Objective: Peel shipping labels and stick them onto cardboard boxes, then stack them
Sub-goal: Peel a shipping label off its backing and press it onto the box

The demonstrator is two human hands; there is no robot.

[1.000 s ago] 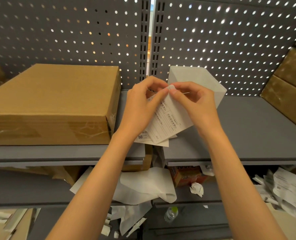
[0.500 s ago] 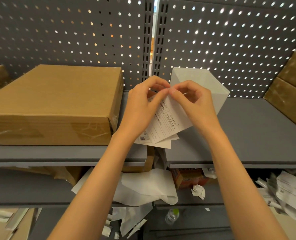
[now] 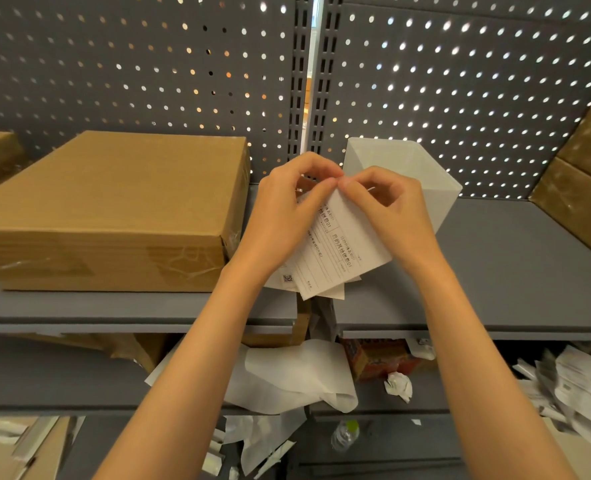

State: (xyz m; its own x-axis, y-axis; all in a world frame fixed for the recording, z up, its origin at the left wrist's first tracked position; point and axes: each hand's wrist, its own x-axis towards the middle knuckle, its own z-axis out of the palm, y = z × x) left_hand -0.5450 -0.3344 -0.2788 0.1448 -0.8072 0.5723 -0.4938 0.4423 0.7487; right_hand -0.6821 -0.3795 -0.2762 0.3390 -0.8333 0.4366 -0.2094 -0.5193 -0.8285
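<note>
A white printed shipping label (image 3: pixel 335 251) hangs in front of me over the gap between two grey shelves. My left hand (image 3: pixel 287 216) and my right hand (image 3: pixel 387 209) both pinch its top corner, thumbs and forefingers meeting there. More label sheets show behind its lower edge. A flat cardboard box (image 3: pixel 114 202) lies on the left shelf, to the left of my left hand. Whether the label has come off its backing I cannot tell.
A translucent white bin (image 3: pixel 425 174) stands behind my right hand on the right shelf (image 3: pixel 494 271). Cardboard boxes (image 3: pixel 585 188) are stacked at the far right, another at the far left edge. Peeled backing paper (image 3: pixel 297 375), crumpled scraps, loose labels and a bottle (image 3: pixel 344 436) lie below.
My fingertips have closed tighter together at the label's top corner. The hands and label hold nearly the same place.
</note>
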